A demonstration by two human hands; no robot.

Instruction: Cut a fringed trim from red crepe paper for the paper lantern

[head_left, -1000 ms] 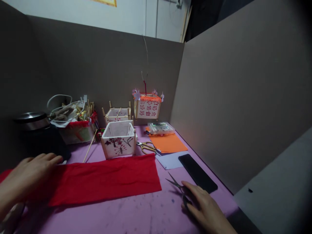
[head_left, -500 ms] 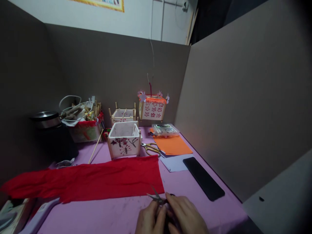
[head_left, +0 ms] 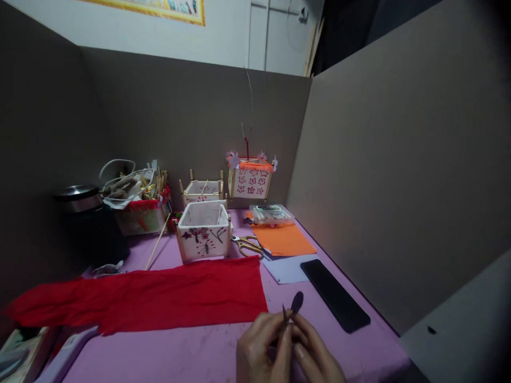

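Pretty dim shot tbh, the pale wall (head_left: 147, 40) up top is the brightest bit and the left panel (head_left: 35, 127) sinks to near black. Top right corner fades into a soft dark blur, and the wide lens makes the panels lean outward. Left hand (head_left: 259, 348) and right hand (head_left: 317, 354) look kinda soft, red cloth (head_left: 179, 295) goes mushy at its far left end

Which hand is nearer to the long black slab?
Right. The right hand is left of the black slab, toward the person; the left hand is farther left.
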